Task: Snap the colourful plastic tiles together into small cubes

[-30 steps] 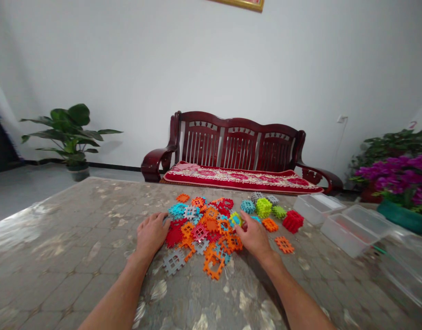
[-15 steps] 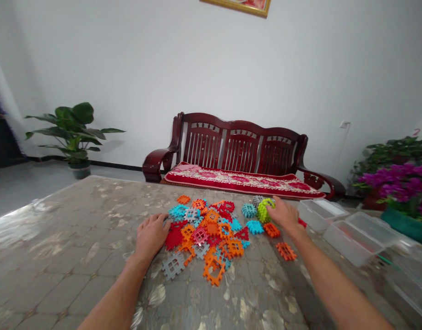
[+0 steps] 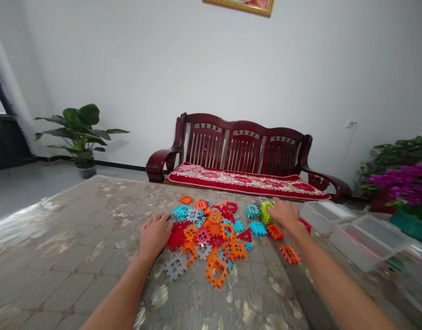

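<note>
My left hand [image 3: 156,233] lies palm down on the table, its fingers stretched out. It rests against the left edge of a pile of flat, notched plastic building tiles, beside a red tile [image 3: 177,238]. A grey window tile [image 3: 176,266] lies just in front of it. At the right of the pile, my right hand [image 3: 286,214] has its fingers closed on a lime-green notched building block [image 3: 266,213]. A grey piece [image 3: 260,201] sits behind that block, with a teal stack [image 3: 252,211] to its left. Orange tiles [image 3: 275,232] lie nearer me.
Clear plastic boxes [image 3: 360,247] stand on the right of the table, past my right forearm. A patterned cloth [image 3: 104,238] covers the table. Beyond its far edge is a dark wooden bench [image 3: 243,146]. Purple flowers [image 3: 403,183] are at the far right.
The whole view has shifted slightly. The lime-green block looks narrower, as if turned a little in my right hand. My left hand stays beside the pile.
</note>
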`<state>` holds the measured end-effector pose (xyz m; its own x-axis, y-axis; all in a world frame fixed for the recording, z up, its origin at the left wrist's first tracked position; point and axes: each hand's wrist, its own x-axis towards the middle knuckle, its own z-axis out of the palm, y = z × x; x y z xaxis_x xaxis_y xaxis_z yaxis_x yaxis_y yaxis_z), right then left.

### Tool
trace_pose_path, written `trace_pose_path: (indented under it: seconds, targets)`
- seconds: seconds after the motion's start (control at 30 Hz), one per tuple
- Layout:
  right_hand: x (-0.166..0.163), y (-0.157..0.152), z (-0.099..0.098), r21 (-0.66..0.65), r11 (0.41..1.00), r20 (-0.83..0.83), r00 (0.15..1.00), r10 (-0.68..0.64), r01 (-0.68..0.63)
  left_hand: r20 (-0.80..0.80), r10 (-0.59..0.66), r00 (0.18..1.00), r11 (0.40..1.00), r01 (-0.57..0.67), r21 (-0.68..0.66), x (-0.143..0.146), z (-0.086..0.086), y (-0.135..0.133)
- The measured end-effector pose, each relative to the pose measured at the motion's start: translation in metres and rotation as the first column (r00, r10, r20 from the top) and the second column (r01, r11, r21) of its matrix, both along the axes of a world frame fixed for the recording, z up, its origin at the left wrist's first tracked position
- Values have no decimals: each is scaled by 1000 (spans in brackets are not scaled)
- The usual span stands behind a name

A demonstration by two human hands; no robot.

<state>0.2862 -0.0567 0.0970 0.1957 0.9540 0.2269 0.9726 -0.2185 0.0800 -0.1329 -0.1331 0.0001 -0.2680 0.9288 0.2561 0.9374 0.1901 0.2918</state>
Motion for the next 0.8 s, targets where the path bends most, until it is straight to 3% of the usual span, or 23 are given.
trace_pose_path:
  seconds: [0.13,0.23,0.37,0.57,0.8]
  targets:
    - [-3,-10,4,94,995,42,999,18,-22,14,4,1000,1000,-4,-9,1,1,-1]
    - [-12,-24,0,158,985,-25,997,80,-75,22,6,1000,1000,-6,-2,1,1,-1]
    - [-38,-54,-24,143,964,-270,929,254,-223,31,7,999,1000,-7,1,2,2,-2]
    - [-74,-96,-68,167,901,-322,842,433,-400,36,6,999,1000,-6,3,3,2,-2]
    - [-89,-108,-83,202,845,-415,738,532,-496,44,7,999,1000,-7,11,4,4,-3]
